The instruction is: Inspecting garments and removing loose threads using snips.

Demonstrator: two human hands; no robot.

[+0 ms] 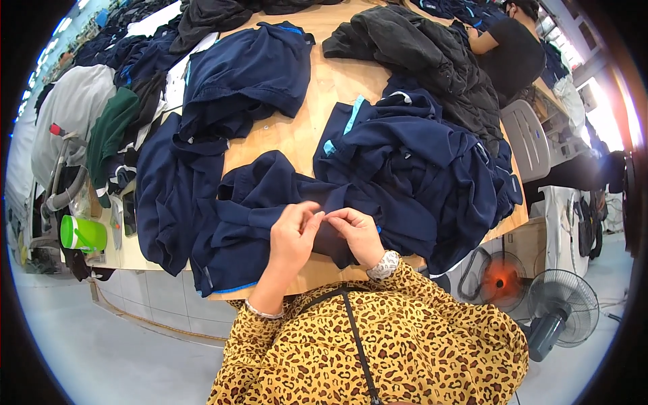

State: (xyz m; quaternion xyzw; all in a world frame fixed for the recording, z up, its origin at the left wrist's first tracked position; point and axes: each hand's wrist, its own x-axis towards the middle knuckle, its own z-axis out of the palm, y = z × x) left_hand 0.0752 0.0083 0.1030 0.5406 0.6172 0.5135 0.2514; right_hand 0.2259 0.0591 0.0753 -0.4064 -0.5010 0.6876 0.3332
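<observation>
Over a navy garment (253,219) at the table's near edge, my left hand (293,235) and my right hand (358,236) meet with their fingertips almost touching. Thumb and forefinger of each are pinched together. Whatever lies between them, perhaps something very thin, is too small to make out. The garment spreads beneath both hands, crumpled, with a bright blue edge at its lower left. To the right is a heap of navy garments (432,158) with light blue trim. Another navy garment (177,202) hangs over the front edge at the left.
Farther back on the wooden table (337,74) lie a navy pile (250,74) and a black padded jacket (418,54). A green bucket (82,233) is at the left. A grey chair (526,138), a fan (560,310) and a seated person (513,54) are on the right.
</observation>
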